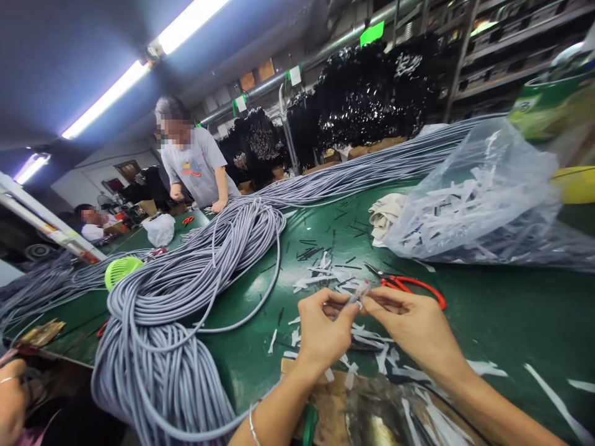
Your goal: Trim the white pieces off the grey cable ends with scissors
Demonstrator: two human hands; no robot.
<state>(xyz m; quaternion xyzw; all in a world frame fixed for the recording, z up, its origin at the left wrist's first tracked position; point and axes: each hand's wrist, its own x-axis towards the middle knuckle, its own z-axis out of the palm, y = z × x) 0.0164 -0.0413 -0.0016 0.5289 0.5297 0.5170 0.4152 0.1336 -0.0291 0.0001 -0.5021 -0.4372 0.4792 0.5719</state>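
My left hand (324,327) is closed around the end of a grey cable (357,293), which points up and to the right. At its tip, which looks whitish with a touch of red, the fingers of my right hand (416,322) pinch; the fine detail is too small to make out. Just beyond my right hand lie red-handled cutters (409,285), their jaws pointing left. White strips (325,272) and short black pieces are scattered under and around both hands. To the left, a large coiled bundle of grey cable (186,291) hangs over the near table edge.
The green table (502,316) carries a clear plastic bag (483,204) of white scraps beside a crumpled cloth (387,217). A green fan (121,271) stands behind the coil. A co-worker (195,161) stands across the table; another person's hand (12,390) shows at lower left.
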